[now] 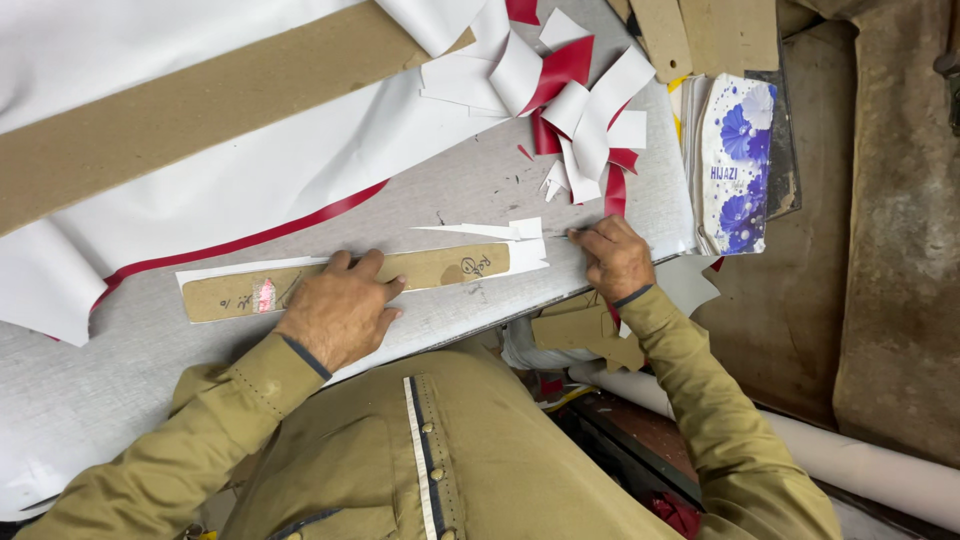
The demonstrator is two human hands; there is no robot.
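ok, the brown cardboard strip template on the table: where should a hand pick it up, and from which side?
The cardboard strip template lies flat on white sheet, with the left hand pressing its middle. Probably best to take the free right end, near the scribbled mark, coming from the table's near edge. It is thin and flat, so slide fingers under the long edge and pinch. The right hand sits just past that end.

A white packet (738,165) printed with blue flowers lies just beyond the right hand (618,262), upright.

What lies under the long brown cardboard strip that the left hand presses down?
A white sheet shows along the cardboard strip's upper edge and right end. The left hand covers its middle.
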